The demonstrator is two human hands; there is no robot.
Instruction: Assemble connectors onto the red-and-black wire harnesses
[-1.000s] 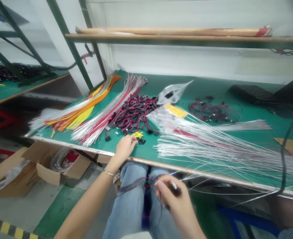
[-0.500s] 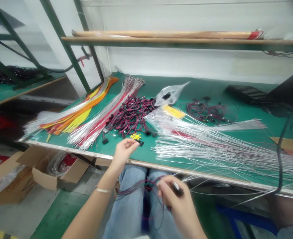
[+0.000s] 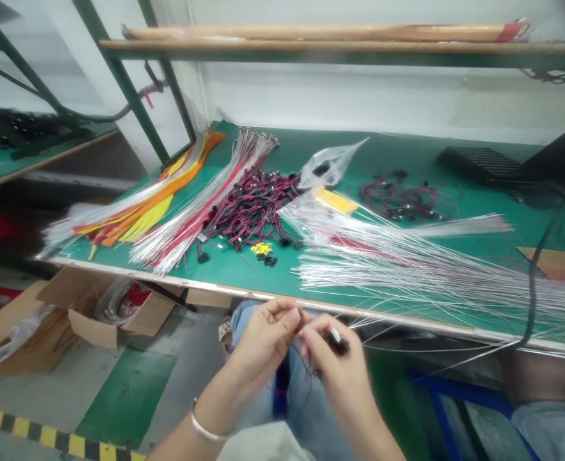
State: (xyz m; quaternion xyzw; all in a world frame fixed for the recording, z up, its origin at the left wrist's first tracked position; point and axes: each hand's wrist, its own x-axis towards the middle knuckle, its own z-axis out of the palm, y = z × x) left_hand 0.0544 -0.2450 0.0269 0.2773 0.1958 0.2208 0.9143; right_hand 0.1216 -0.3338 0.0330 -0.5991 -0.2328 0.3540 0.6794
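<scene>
Over my lap, just below the table's front edge, both hands meet fingertip to fingertip. My left hand (image 3: 270,333) is closed in a pinch on a tiny dark piece, mostly hidden by the fingers. My right hand (image 3: 335,368) is closed on a thin red-and-black wire harness (image 3: 306,365), whose loops hang below the fingers. A black connector (image 3: 339,344) with a pale end sticks out by its knuckles. On the table beyond lie small yellow pieces (image 3: 261,249) and small black pieces (image 3: 267,260).
A heap of red-and-black harnesses (image 3: 258,208) covers the green table (image 3: 273,278). Long white wires (image 3: 407,275) spread right, some past the edge. Wire bundles (image 3: 205,198) lie left, plastic bags (image 3: 330,166) behind. Cardboard boxes (image 3: 93,326) stand on the floor; a person's leg (image 3: 551,422) is at right.
My left hand has left the small black pieces on the table and come back down to my right hand. The right hand keeps its hold on the harness. The view has tilted down slightly.
</scene>
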